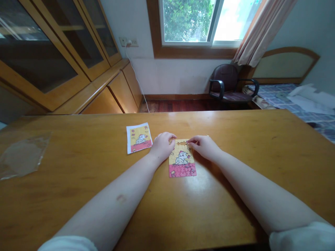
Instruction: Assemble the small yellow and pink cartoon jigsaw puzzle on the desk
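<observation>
A jigsaw puzzle [181, 158] with a white cartoon animal in a red hat lies flat on the table, yellow above and pink below. Near its top edge is a gap where the wood shows through. My left hand [162, 145] rests along the puzzle's upper left side, thumb and fingers apart, the fingertips touching its edge. At the upper right corner, beside the gap, the thumb and fingers of my right hand [205, 146] are pinched together; what is between them is too small to make out. To the left lies a printed picture card [140, 138] with the same design.
A clear plastic bag [23, 157] lies at the left of the wooden table [167, 216]. Beyond the far edge stand a glass-fronted cabinet [86, 75] and a dark armchair [226, 83]. A bed [282, 94] is at the right, and a white cable [136, 75] hangs from the wall socket.
</observation>
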A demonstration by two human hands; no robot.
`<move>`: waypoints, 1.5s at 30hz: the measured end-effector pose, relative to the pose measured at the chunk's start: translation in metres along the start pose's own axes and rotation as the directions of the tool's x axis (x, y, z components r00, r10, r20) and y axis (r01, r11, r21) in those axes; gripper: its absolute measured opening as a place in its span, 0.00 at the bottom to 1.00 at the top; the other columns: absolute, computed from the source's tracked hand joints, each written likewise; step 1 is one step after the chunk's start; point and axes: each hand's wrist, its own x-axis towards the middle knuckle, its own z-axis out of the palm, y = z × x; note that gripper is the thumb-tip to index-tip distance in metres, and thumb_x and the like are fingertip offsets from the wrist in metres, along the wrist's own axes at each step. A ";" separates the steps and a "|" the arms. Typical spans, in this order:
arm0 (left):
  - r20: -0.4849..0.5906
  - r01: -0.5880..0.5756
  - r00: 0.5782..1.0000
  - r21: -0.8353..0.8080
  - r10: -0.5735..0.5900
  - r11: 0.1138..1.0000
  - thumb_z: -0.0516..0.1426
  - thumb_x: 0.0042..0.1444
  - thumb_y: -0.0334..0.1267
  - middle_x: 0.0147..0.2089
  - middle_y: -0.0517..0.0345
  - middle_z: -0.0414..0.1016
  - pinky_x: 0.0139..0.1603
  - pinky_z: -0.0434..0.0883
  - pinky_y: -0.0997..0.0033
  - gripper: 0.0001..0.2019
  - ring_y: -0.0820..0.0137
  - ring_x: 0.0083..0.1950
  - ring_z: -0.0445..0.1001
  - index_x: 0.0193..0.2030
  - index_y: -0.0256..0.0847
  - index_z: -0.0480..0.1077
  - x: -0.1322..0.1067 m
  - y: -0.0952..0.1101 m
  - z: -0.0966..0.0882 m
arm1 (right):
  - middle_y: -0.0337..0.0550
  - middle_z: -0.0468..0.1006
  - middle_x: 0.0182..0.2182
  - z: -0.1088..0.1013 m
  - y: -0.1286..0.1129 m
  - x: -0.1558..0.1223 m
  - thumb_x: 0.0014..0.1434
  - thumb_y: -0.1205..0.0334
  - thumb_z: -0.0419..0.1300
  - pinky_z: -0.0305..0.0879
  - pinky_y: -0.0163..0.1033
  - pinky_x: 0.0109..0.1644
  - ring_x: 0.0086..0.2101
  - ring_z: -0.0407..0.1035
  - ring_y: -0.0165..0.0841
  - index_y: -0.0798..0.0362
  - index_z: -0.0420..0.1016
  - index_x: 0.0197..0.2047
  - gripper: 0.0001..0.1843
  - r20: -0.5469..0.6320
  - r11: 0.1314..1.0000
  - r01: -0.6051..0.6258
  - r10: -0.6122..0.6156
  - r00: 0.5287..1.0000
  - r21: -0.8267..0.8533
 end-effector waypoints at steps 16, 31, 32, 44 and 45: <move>0.054 -0.155 0.986 -0.020 0.156 0.988 0.51 0.56 0.35 0.42 0.57 0.76 0.51 0.67 0.61 0.11 0.64 0.46 0.70 0.38 0.45 0.75 -0.004 0.006 -0.002 | 0.36 0.74 0.25 -0.016 0.024 0.007 0.54 0.60 0.58 0.58 0.32 0.31 0.25 0.65 0.27 0.51 0.78 0.40 0.11 0.127 0.956 0.269 -0.254 0.959 -0.118; 0.139 -0.231 0.963 -0.020 0.231 0.973 0.52 0.56 0.36 0.44 0.56 0.75 0.52 0.65 0.60 0.12 0.63 0.47 0.70 0.40 0.46 0.76 -0.007 0.010 -0.001 | 0.37 0.77 0.27 -0.011 0.015 0.002 0.56 0.56 0.58 0.58 0.33 0.34 0.29 0.68 0.29 0.48 0.77 0.42 0.12 0.133 0.928 0.302 -0.279 0.951 -0.218; 0.129 -0.218 0.967 -0.021 0.219 0.976 0.52 0.56 0.35 0.44 0.56 0.75 0.52 0.65 0.60 0.12 0.64 0.47 0.70 0.40 0.45 0.76 -0.006 0.010 -0.001 | 0.37 0.77 0.28 -0.010 0.014 0.002 0.57 0.56 0.57 0.58 0.33 0.34 0.29 0.68 0.29 0.48 0.77 0.41 0.12 0.128 0.929 0.296 -0.273 0.954 -0.223; 0.125 -0.184 0.975 0.000 0.182 0.983 0.52 0.55 0.35 0.43 0.55 0.75 0.52 0.66 0.60 0.11 0.64 0.47 0.69 0.40 0.44 0.75 -0.007 0.011 0.001 | 0.38 0.78 0.29 0.003 0.009 0.004 0.58 0.52 0.57 0.57 0.34 0.34 0.31 0.69 0.30 0.47 0.77 0.39 0.11 0.007 0.944 0.191 -0.196 0.981 -0.270; 0.125 -0.180 0.976 0.001 0.178 0.984 0.52 0.55 0.35 0.43 0.55 0.75 0.52 0.66 0.60 0.11 0.63 0.47 0.69 0.40 0.44 0.75 -0.007 0.011 0.001 | 0.38 0.78 0.29 0.003 0.008 0.004 0.58 0.52 0.57 0.57 0.34 0.34 0.31 0.69 0.30 0.47 0.77 0.39 0.11 0.006 0.945 0.188 -0.193 0.981 -0.267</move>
